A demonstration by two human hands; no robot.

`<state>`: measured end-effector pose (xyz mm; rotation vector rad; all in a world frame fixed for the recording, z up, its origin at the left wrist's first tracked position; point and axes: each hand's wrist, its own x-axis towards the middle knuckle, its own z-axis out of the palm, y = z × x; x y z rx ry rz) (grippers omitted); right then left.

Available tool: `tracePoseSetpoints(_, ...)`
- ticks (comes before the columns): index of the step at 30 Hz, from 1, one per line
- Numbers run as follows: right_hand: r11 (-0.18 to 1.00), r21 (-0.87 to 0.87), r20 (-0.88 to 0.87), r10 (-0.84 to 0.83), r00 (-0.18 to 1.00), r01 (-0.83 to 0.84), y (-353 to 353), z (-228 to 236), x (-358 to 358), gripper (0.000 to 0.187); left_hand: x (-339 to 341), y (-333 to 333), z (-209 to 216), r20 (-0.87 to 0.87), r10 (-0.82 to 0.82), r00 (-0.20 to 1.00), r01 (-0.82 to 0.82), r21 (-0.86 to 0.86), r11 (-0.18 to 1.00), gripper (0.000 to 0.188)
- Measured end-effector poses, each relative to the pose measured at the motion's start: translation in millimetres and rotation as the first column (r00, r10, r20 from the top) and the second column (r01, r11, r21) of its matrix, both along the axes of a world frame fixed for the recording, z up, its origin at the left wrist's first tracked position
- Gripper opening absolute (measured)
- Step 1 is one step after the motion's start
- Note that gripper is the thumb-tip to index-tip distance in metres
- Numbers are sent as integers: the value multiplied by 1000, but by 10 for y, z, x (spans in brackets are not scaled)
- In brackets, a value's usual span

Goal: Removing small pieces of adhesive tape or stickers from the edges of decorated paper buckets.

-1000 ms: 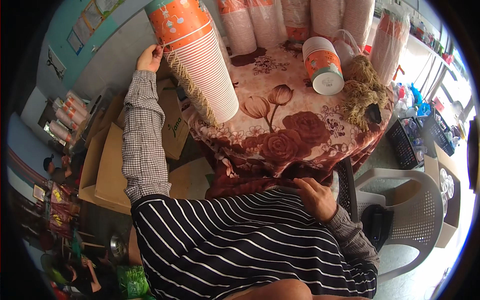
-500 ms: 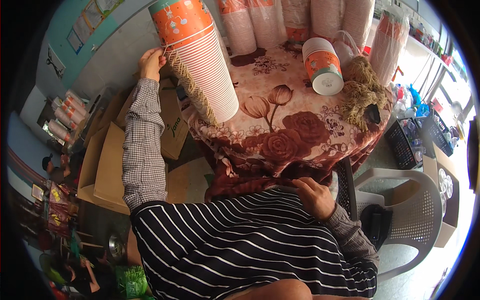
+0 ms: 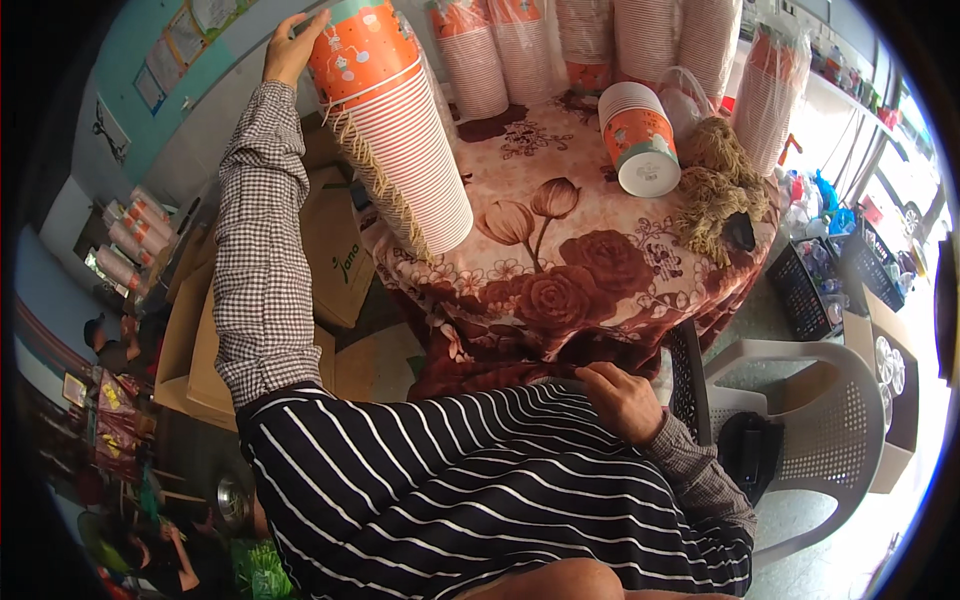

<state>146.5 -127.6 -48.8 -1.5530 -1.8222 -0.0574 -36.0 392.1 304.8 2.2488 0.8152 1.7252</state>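
A tall stack of paper cups (image 3: 405, 155) stands at the table's left edge, its top cup orange and green. Along its left side hangs a row of short tan strings (image 3: 375, 185), tied by a cord that runs round the stack. My left hand (image 3: 290, 50) is beside the top cup, fingers apart, fingertips at its upper rim. Low in the view, my right hand (image 3: 622, 403) rests against my striped apron with curled fingers; their tips are hidden. A shorter stack of cups (image 3: 640, 140) lies tipped over near a bundle of tan string (image 3: 720, 190).
The table has a floral cloth (image 3: 500, 215). Wrapped cup stacks (image 3: 470, 65) line its far side. Cardboard boxes (image 3: 335, 250) stand to the left. At right are a grey plastic chair (image 3: 820, 440) and a black crate (image 3: 800, 285). Other people (image 3: 110, 345) sit far left.
My left hand has moved up from the tied cord at the stack's side to the top cup's rim. The stack has shifted slightly. The right hand has barely moved.
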Motion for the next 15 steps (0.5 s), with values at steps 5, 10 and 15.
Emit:
tracePoseSetpoints(5,1000,-5,-2,9,1000,-9,10,-54,40,32,74,-56,54,-13,37,999,-38,-25,999,64)
tracePoseSetpoints(10,1000,-21,16,19,1000,-19,3,-74,35,32,64,-72,103,-43,87,995,-87,2,996,67)
tracePoseSetpoints(15,999,-38,9,32,999,-32,10,-86,25,31,101,-44,124,-107,202,973,-205,-13,979,70)
